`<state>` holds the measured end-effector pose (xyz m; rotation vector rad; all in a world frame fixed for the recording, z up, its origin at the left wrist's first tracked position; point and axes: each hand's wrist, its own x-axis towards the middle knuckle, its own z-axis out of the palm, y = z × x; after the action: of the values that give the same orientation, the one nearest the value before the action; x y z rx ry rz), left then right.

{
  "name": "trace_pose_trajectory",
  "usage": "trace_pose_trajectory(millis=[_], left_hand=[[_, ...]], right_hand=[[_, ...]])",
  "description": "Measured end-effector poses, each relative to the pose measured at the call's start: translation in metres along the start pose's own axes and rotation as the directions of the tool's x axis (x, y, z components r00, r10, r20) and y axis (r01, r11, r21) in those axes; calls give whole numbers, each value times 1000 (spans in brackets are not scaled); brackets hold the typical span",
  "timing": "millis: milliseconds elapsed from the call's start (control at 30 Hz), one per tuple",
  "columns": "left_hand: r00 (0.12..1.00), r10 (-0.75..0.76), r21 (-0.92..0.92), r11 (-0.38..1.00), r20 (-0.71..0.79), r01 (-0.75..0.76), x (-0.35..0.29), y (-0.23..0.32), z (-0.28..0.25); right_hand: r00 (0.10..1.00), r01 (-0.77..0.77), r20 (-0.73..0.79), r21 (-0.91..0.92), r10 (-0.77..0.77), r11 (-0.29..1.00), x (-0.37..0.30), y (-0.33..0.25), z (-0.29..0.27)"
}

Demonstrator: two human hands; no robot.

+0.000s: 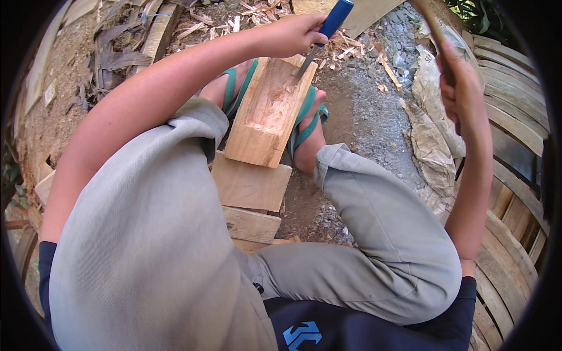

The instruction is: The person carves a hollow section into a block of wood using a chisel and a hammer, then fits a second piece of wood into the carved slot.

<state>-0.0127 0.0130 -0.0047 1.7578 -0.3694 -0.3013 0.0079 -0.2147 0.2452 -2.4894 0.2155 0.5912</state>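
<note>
My left hand (294, 36) is closed around a chisel (336, 17) with a blue handle. The chisel slants down, its blade meeting the far right part of a wooden block (253, 143). A shallow recess with rough, chipped wood is cut into the block's top face. Raised at the upper right, my right hand (461, 85) grips a wooden handle (432, 24); the tool's far end lies outside the view, so its kind is hidden. The block rests between my feet, which wear green flip-flops (304, 111).
Under and nearer than the block lie flat wooden boards (249, 182). Wood shavings (257, 16) litter the ground beyond my feet. Grey gravel (383, 128) and a crumpled sack (432, 152) are at the right, beside stacked wooden slats (512, 96). Planks (161, 35) lie at the far left.
</note>
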Motion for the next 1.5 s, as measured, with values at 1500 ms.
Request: trace_pose_trajectory(millis=[1500], left_hand=[[996,-84,157,984,20,80,21,-17,19]], right_hand=[[989,-56,129,-144,74,988,41,31,1]])
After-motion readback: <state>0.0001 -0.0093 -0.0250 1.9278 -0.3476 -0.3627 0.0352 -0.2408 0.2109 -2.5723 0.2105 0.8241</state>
